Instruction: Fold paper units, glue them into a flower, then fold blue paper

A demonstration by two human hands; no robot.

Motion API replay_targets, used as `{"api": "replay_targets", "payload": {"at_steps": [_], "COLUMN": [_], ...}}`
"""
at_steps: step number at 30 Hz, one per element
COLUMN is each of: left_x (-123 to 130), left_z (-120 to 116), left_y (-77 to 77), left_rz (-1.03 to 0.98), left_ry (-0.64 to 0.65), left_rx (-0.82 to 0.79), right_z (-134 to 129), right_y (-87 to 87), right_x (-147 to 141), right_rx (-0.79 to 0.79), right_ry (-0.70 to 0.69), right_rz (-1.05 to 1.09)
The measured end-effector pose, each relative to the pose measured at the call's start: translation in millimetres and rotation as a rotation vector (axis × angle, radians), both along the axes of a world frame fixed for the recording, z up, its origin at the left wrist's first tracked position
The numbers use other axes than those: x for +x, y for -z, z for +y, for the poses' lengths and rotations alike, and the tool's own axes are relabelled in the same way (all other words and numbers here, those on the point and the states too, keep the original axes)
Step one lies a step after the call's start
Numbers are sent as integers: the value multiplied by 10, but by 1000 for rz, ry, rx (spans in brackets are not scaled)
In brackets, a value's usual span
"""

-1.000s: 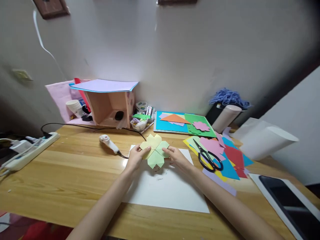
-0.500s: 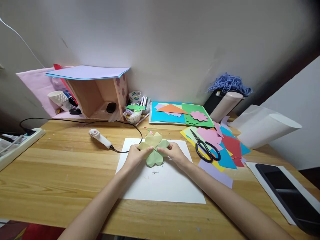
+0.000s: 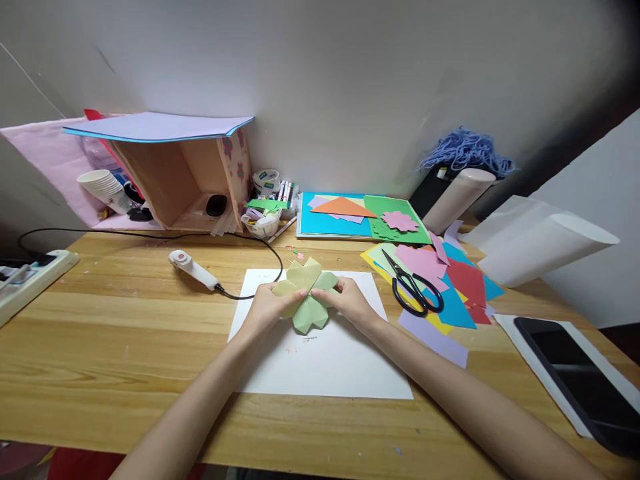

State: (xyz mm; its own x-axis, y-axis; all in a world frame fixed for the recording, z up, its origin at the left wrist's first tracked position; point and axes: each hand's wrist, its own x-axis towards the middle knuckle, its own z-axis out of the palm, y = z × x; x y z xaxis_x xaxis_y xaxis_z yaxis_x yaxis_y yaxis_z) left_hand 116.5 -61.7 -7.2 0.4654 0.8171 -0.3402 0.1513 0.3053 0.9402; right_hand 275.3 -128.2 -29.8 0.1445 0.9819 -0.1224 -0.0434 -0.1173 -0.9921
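A folded paper flower [image 3: 310,313], pale green and yellowish with notched petals, is held between my two hands above a white sheet of paper [image 3: 330,373]. My left hand [image 3: 270,304] is closed on its left petal, the thumb pressed near the centre. On the other side, my right hand [image 3: 350,301] grips the right petal, its thumb also lying close to the middle. The fingers behind the petals are mostly hidden. Small pencil-like marks show on the sheet below the flower.
Right of the sheet, black-handled scissors [image 3: 415,287] lie on coloured paper scraps [image 3: 465,283]. A white hot glue gun [image 3: 194,269] with a black cord rests at left. Behind stand an open box [image 3: 175,173] and a blue board [image 3: 330,228]. A phone [image 3: 575,380] lies far right.
The camera view has shifted slightly. My left thumb has slid a little toward the flower's centre, and both hands keep hold of it.
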Motion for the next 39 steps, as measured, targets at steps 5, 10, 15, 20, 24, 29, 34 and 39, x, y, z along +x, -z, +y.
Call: {"api": "replay_targets", "payload": {"at_steps": [5,10,15,20,24,29,34,39], "left_x": [8,24,31,9,-1,2,-10,-2], "left_z": [-22,-30,-71,-55,-33,-49,-93,-103], "left_y": [-26,-20,-24,9,7,-24,-11,1], "left_rz": [53,86,144,101,72,106,225,284], "left_ry": [-18,-1,91,115,123,184,287,314], "left_rx": [31,10,63,50,14,29,67,116], "right_z": [-10,25,57,46,70,101,59,48], "right_y": [4,-5,12,33,61,34,-22,3], "right_x": [6,38,65,52,72,97,61,49], "right_rx": [22,-1,53,-2,-1,84,76,29], "right_ry": [-7,96,112,124,148,254,-13,-13], "right_rz": [55,83,79,128,218,167,-150,-267]}}
